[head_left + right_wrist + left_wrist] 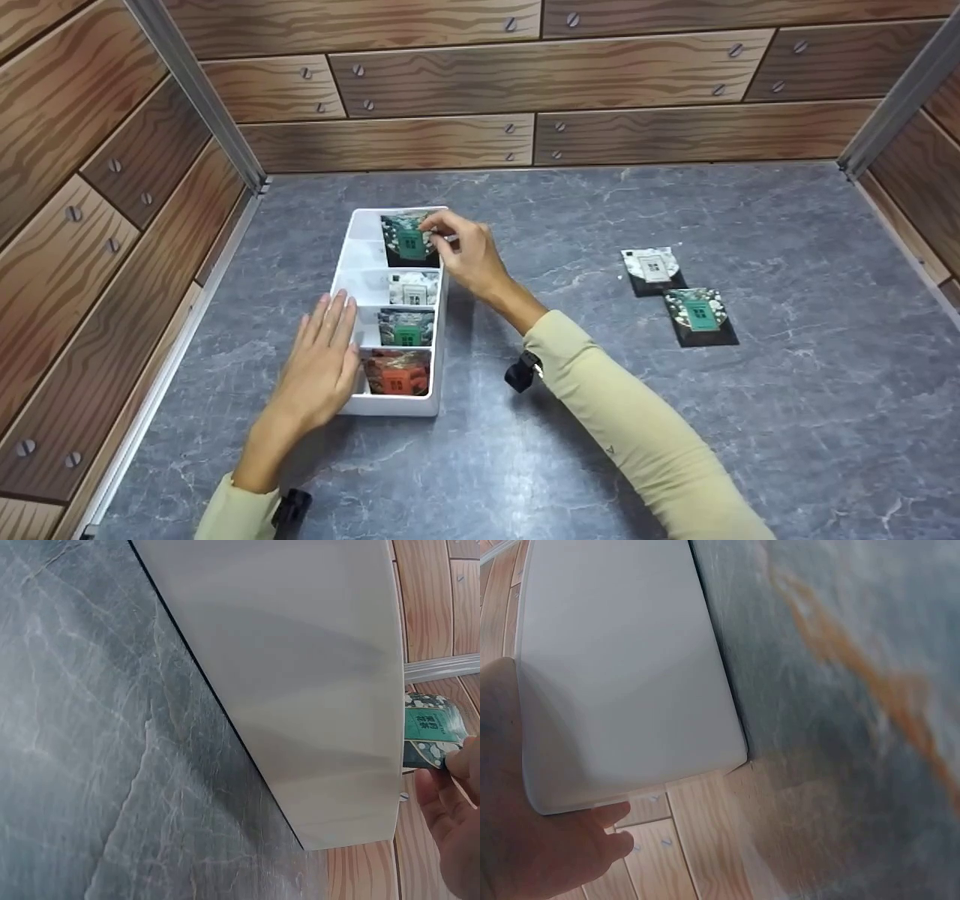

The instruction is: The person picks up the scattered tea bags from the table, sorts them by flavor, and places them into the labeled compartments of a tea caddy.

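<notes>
My right hand (466, 251) pinches the edge of a green-labelled flat packet (409, 238) at the far compartment of a white divided box (390, 406). The right wrist view shows the same packet (431, 727) sticking out above the box's rim, between thumb and fingers (442, 814). My left hand (319, 367) lies with straight fingers along the box's left rim, near the front. In the left wrist view, part of that hand (547, 840) touches the box wall (630, 675). Nearer compartments hold a white packet (414, 289), a green one (406, 328) and red-orange ones (399, 375).
To the right on the grey marbled table (570, 217) lie two loose packets, one white-labelled (654, 268) and one green-labelled (700, 315), their edges meeting. Wood-patterned panels (450, 82) wall the back and sides, with metal posts (202, 90) at the corners.
</notes>
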`<state>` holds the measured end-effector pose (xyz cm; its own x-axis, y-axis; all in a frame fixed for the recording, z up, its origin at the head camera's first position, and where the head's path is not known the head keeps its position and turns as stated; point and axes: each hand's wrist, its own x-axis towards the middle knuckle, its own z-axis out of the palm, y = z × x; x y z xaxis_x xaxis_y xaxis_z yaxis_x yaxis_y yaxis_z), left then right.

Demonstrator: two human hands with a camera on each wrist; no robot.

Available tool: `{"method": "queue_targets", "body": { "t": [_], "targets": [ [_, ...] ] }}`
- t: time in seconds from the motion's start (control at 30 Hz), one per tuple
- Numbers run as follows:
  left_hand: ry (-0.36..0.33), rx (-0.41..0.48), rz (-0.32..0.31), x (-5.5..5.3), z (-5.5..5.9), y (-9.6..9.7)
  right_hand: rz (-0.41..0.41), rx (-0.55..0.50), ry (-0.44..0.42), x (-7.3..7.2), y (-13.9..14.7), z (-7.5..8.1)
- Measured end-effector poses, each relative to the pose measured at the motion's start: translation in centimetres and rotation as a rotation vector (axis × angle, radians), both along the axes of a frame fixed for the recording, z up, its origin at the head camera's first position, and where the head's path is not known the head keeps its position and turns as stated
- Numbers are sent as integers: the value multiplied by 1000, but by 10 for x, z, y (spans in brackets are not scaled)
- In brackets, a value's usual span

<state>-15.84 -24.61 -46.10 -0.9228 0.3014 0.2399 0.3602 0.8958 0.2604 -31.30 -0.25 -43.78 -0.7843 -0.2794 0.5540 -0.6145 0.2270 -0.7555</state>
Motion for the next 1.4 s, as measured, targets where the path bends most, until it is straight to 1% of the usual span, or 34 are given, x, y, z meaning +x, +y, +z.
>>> {"method": "queue_targets", "body": {
  "t": [0.07, 0.13, 0.2, 0.3, 0.43, 0.57, 0.77, 0.93, 1.03, 1.13, 1.27, 1.33, 1.4],
  "targets": [
    [-3, -3, 3, 0, 0, 0, 12, 4, -16, 0, 0, -1],
    [-21, -11, 7, 0, -1, 0, 21, 12, -28, 1, 1, -3],
    [-40, -20, 11, 0, -1, -1, 23, 16, -32, 2, 3, -4],
    [-51, -30, 11, -1, 0, -1, 19, 20, -23, 4, 8, -4],
    [-56, -32, 8, -3, 1, 0, 31, -7, -8, 12, 19, 0],
    [-57, -25, 6, -4, 1, 2, 35, -33, 9, 22, 37, 10],
    [-52, -14, -6, -5, 2, 3, -30, -59, 27, 39, 72, 26],
    [-19, -5, 3, -2, 2, 1, -82, -78, 42, 55, 102, 38],
    [-9, -6, -4, -3, 3, 2, -123, -83, 25, 67, 121, 46],
    [-16, -12, -9, -3, 4, 2, -170, -71, 10, 81, 141, 57],
    [-31, -14, 1, -3, 4, 1, -226, -38, -1, 100, 161, 72],
    [-40, -11, 5, -2, 3, 1, -253, -18, -7, 106, 172, 73],
    [-47, -6, 6, -1, 1, 0, -272, 2, -15, 108, 186, 67]
  ]
}}
